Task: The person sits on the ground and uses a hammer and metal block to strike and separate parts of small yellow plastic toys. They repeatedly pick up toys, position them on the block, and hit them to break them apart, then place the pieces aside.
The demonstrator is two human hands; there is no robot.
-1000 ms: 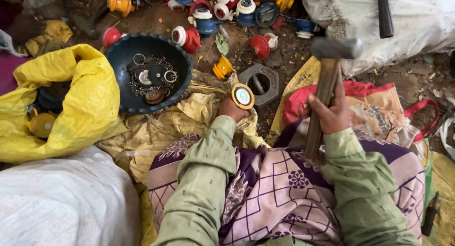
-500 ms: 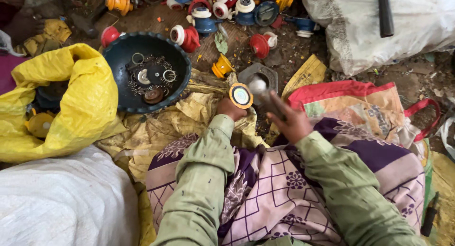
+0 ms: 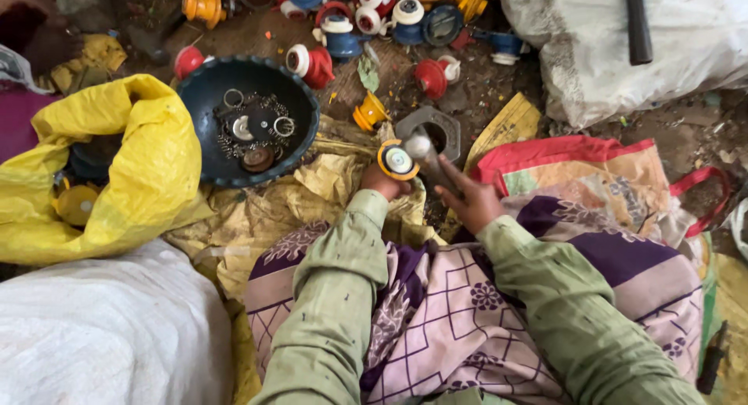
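I see both arms in pale green sleeves reaching forward over a purple and white patterned cloth (image 3: 460,327) across the lap. My left hand (image 3: 379,180) is closed around a round yellow plastic part with a white centre (image 3: 398,160), holding it on edge just beside a grey hexagonal metal block (image 3: 448,123) that lies on the dirt ground. My right hand (image 3: 471,204) grips the wooden handle of a hammer with a grey metal head (image 3: 419,147); the hammer is blurred, and its head sits right at the yellow part, between it and the block. Whether head and part are touching I cannot tell.

Left of the hands, on a crumpled yellow sack, stands a dark blue round bowl (image 3: 304,113) holding metal rings and washers. A yellow plastic bag (image 3: 148,167) lies further left. Red, blue and orange plastic parts (image 3: 343,35) are scattered along the ground's far edge, and a white sack (image 3: 623,54) fills the far right corner.
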